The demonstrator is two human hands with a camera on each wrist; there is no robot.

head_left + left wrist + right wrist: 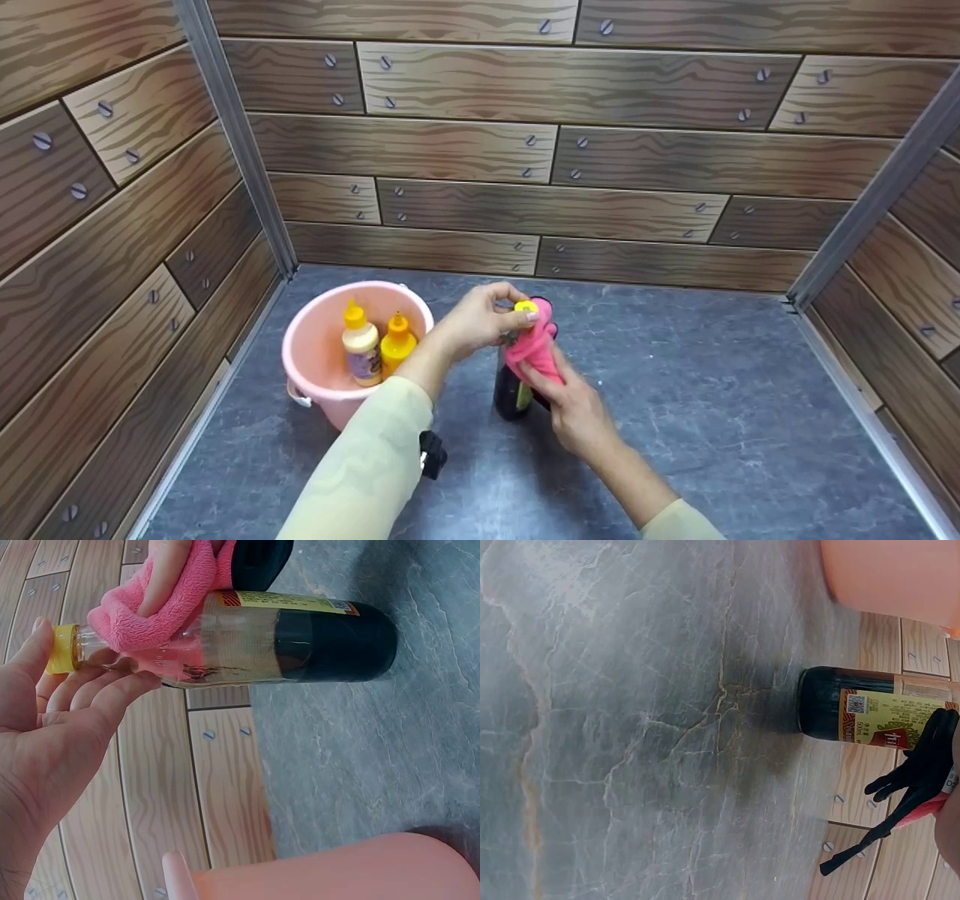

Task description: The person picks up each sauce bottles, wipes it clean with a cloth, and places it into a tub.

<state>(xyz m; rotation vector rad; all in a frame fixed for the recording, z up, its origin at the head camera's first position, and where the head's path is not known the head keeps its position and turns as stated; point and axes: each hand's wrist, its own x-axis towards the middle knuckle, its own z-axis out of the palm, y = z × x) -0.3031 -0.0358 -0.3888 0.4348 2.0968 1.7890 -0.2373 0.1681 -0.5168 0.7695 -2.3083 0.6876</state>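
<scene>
A clear bottle [247,637] with dark liquid in its lower part, a yellow label and a yellow cap [526,307] stands on the grey tabletop. My left hand [486,321] pinches the cap, with the thumb on it and the other fingers behind the neck. A fluffy pink cloth [534,346] is bunched against the bottle's neck and shoulder. My right hand [579,409] grips this cloth and presses it to the bottle. Black fabric with thin, finger-like strips [900,780] hangs at the cloth's side, below the right hand, in the right wrist view.
A pink bucket [300,341] with a white handle stands to the left. Inside are a cream squeeze bottle [363,341] and a yellow squeeze bottle [397,346], both with orange tops. Wood-patterned walls [465,150] enclose the grey surface [720,390] on the back and sides.
</scene>
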